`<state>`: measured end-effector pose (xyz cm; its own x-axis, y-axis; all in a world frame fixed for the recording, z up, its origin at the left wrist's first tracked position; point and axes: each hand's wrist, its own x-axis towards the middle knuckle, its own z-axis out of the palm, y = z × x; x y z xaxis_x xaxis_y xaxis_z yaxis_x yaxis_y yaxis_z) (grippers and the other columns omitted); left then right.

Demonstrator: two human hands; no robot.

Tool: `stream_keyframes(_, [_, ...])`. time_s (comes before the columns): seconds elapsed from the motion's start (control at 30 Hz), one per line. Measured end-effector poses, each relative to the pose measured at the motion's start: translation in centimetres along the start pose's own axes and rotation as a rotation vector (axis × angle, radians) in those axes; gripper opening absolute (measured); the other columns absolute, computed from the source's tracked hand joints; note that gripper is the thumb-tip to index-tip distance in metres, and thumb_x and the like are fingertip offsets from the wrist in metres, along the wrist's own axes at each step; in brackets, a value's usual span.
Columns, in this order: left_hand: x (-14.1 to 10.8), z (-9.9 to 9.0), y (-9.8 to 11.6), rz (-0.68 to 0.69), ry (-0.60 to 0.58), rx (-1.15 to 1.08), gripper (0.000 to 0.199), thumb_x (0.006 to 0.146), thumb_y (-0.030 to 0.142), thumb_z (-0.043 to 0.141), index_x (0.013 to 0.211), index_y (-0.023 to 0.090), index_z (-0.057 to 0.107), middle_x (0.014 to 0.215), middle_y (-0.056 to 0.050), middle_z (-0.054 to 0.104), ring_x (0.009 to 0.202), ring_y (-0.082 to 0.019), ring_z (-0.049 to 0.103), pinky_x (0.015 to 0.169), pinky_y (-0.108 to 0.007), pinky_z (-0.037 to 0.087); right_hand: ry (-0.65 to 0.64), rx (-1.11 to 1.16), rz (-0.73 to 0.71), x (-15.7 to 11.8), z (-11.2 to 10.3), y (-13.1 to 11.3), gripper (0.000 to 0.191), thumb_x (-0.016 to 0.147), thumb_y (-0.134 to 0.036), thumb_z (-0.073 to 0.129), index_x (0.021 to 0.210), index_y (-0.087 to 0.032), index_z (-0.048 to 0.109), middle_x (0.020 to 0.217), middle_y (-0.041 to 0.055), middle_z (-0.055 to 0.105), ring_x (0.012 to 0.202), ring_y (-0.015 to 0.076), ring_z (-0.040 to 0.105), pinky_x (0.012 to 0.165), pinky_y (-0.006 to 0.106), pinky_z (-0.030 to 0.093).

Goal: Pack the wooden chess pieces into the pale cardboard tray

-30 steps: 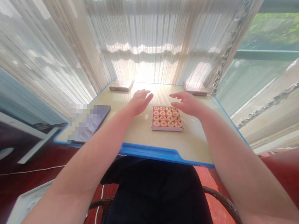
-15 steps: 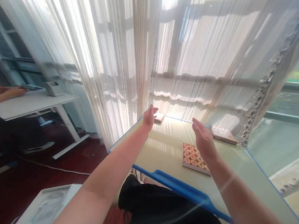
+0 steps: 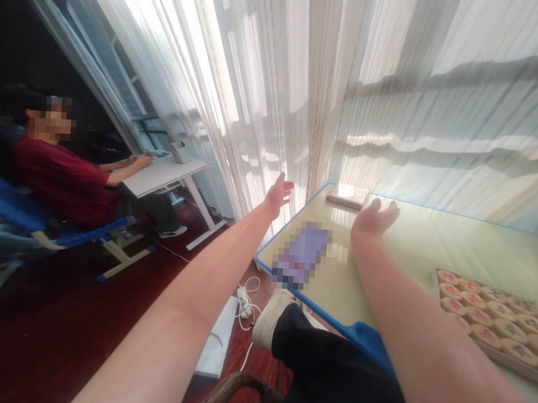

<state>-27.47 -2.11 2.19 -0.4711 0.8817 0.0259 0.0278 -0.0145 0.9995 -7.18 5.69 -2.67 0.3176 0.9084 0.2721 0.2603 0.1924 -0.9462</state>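
Observation:
My left hand (image 3: 280, 197) is raised beyond the table's left edge, in front of the curtain, with its fingers apart and nothing in it. Above the pale yellow table (image 3: 411, 239) hovers my right hand (image 3: 374, 218), palm turned inward, fingers spread and empty. Just behind it lies a flat box (image 3: 348, 196) near the far left corner. Between my arms, a blurred purple rectangular thing, perhaps a phone (image 3: 305, 251), rests on the tabletop. To the right of my right forearm sits an open box of round Chinese chess pieces (image 3: 493, 312), marked in red and dark characters and partly covered by that arm.
A person in a dark red shirt (image 3: 67, 179) sits at a white desk (image 3: 162, 175) on the left. Sheer curtains (image 3: 265, 105) hang behind the table. A power strip (image 3: 244, 302) with white cables lies on the floor by my shoe (image 3: 269, 322).
The view has swung left, bringing the seated person and the purple thing into sight. The chess box now appears farther right. Both hands stay raised and empty, the right one with fingers more spread.

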Motion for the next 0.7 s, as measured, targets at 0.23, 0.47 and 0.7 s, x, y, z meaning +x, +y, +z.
stream_keyframes(0.23, [5.0, 5.4, -0.8, 0.02, -0.147, 0.081, 0.064, 0.084, 0.071, 0.022, 0.105, 0.021, 0.055, 0.136, -0.011, 0.05, 0.13, -0.026, 0.042, 0.095, -0.039, 0.043, 0.075, 0.017, 0.199, 1.7, -0.6, 1.3, 0.06, 0.087, -0.037, 0.029, 0.137, -0.006, 0.036, 0.144, 0.0183, 0.039, 0.135, 0.0269, 0.034, 0.112, 0.044, 0.025])
stream_keyframes(0.47, [7.3, 8.5, -3.1, 0.076, 0.105, 0.316, 0.055, 0.081, 0.071, 0.034, 0.088, 0.021, 0.056, 0.094, -0.01, 0.065, 0.101, -0.028, 0.061, 0.082, -0.043, 0.049, -0.033, -0.077, 0.083, 2.0, 0.2, 1.0, 0.061, 0.083, -0.035, 0.036, 0.135, -0.004, 0.04, 0.142, 0.0193, 0.042, 0.134, 0.0286, 0.035, 0.111, 0.043, 0.025])
stream_keyframes(0.7, [8.3, 7.5, -6.1, 0.15, -0.092, 0.185, 0.062, 0.085, 0.069, 0.026, 0.075, 0.019, 0.061, 0.1, -0.01, 0.067, 0.105, -0.024, 0.061, 0.089, -0.038, 0.047, -0.127, -0.165, 0.002, 1.4, 0.2, 0.4, 0.058, 0.083, -0.03, 0.038, 0.133, -0.001, 0.044, 0.138, 0.0211, 0.046, 0.131, 0.0294, 0.039, 0.11, 0.041, 0.026])
